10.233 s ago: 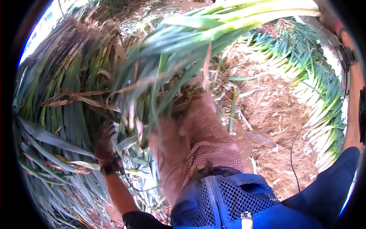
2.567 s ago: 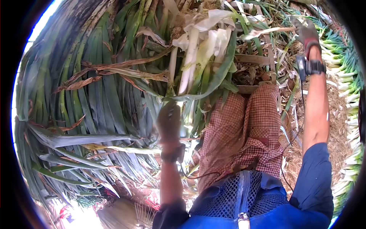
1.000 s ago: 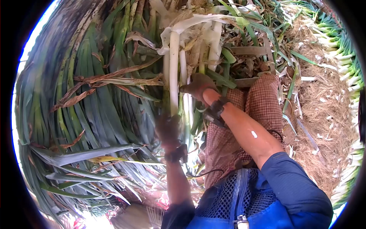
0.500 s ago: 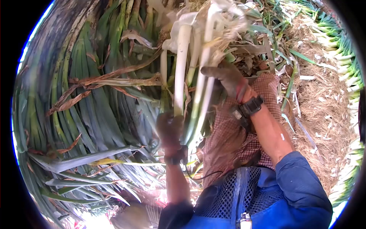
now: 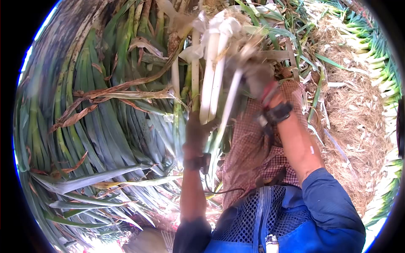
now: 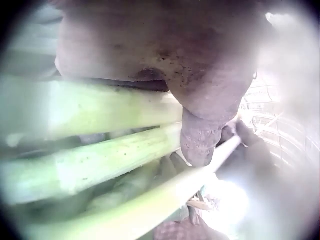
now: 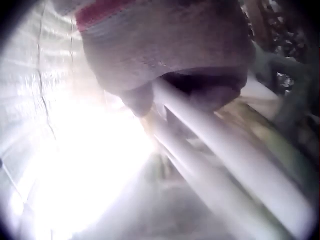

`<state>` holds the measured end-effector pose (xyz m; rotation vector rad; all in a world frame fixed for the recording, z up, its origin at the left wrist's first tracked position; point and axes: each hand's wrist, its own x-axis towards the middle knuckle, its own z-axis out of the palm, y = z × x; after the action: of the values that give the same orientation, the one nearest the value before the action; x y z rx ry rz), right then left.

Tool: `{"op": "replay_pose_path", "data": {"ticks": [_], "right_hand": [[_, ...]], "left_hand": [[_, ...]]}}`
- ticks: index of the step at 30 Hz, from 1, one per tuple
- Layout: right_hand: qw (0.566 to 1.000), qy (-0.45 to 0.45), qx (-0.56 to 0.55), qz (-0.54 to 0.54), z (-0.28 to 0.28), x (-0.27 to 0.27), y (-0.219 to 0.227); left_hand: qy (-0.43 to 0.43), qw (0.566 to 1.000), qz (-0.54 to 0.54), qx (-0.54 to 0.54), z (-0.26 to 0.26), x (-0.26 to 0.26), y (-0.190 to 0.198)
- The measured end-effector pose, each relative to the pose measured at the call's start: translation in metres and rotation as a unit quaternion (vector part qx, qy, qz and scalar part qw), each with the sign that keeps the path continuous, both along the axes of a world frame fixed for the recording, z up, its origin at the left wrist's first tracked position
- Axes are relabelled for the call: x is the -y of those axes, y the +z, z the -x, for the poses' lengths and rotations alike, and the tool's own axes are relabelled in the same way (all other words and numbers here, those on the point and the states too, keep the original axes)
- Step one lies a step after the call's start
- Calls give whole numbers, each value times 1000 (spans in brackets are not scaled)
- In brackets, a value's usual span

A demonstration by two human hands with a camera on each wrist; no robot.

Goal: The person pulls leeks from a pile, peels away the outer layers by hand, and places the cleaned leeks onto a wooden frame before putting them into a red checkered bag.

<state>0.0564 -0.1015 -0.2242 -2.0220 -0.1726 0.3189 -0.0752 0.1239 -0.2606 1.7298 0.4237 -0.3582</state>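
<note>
Several green onions with long white stalks point(image 5: 207, 88) stand out past my gloved left hand point(image 5: 195, 135) in the head view. In the left wrist view, that hand lies over the pale green stalks point(image 6: 120, 157), its thumb point(image 6: 197, 145) bent down across them. My right hand point(image 5: 258, 79), gloved and blurred, is at the upper end of another green onion point(image 5: 230, 99) that slants to the right. Its curled fingers close round a white stalk point(image 7: 220, 137) in the right wrist view. Pale, papery skins point(image 5: 223, 25) hang at the root ends.
A large heap of green onions point(image 5: 93, 101) fills the left side, with dry brown leaves point(image 5: 122, 90) across it. Shed roots point(image 5: 350, 118) cover the ground at right, beside a row of white-stalked green onions point(image 5: 382, 71). A cable point(image 5: 225, 192) runs from the left wrist.
My right hand came from the far right to the green onions, then moved up and right with one stalk. The held stalks have spread apart. My left hand shifted slightly right.
</note>
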Motion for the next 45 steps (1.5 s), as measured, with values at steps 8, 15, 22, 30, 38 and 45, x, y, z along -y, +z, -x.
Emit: {"op": "replay_pose_path", "data": {"ticks": [8,15,22,30,38,45], "right_hand": [[894,3,-231,-385,32,-8,-13],[848,-14,-260,-462,59,-18,-8],[847,-136,-99,-504,17,58,40],[736,-56,-298,-605,60,9,-43],[817,-2,-332,-472,101,-38,-56],[849,-9,-255,-463,99,-20,-12]], "left_hand": [[0,1000,5,-1,14,7,-26],[-172,985,22,6,11,25,21],[-3,980,-151,127,-36,-21,32],[-20,821,-557,120,-67,-32,-6],[-52,833,-547,58,-76,-52,-19],[-96,923,-355,110,-28,-9,-18]]}}
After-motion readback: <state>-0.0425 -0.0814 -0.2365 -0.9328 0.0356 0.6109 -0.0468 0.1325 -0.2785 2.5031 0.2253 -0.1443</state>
